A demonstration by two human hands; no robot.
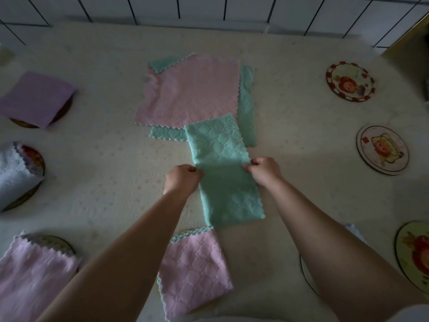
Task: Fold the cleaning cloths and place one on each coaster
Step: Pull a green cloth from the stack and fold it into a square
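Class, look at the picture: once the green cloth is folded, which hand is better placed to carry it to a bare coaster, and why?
Probably the right hand. It already pinches the green cloth, and the bare coasters lie on its side. The coasters on the left hand side already hold cloths.

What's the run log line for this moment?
left hand pinches green cloth | right hand pinches same | mid-fold | right-side coasters bare

A green cloth (222, 173), folded into a long strip, lay mid-worktop, its far end overlapping a flat pink cloth (192, 94) spread over another green one (247, 105). Folded cloths covered coasters at the left: purple (37, 96), pale blue (14, 173), pink (34, 270). A folded pink-and-green one (195, 270) lay nearest. Three bare coasters (350, 81) (383, 149) (413, 249) lay at the right.
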